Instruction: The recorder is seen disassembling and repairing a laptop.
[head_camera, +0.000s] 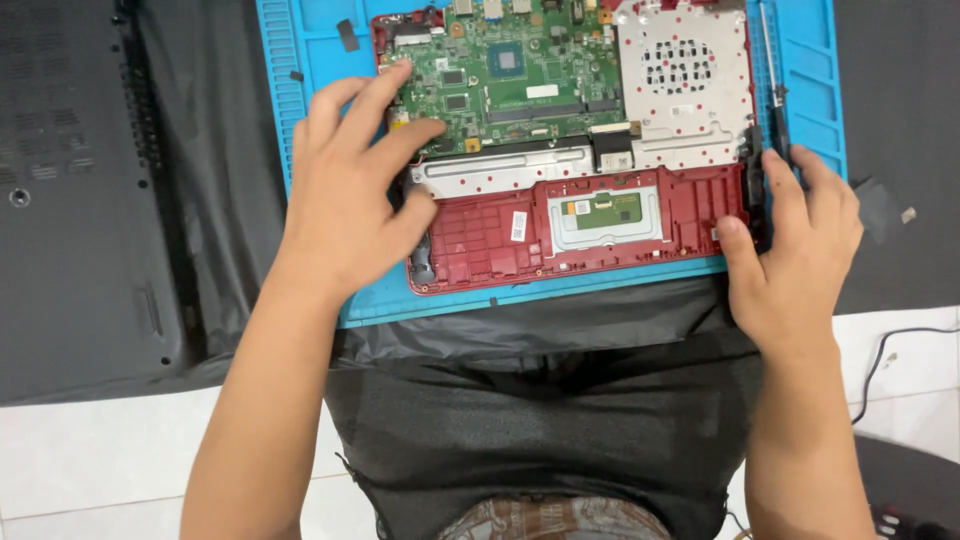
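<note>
Two hands rest on the opened red laptop lying on a blue mat. Left hand spread flat over the green circuit board; right hand loosely cups the right edge. Judged: board removal; next, a careful lift.

We seem to be at an electronics repair spot set up on a white tiled floor: a blue repair mat at twelve o'clock carries an opened red laptop, its dark bottom cover lying at nine o'clock.
</note>
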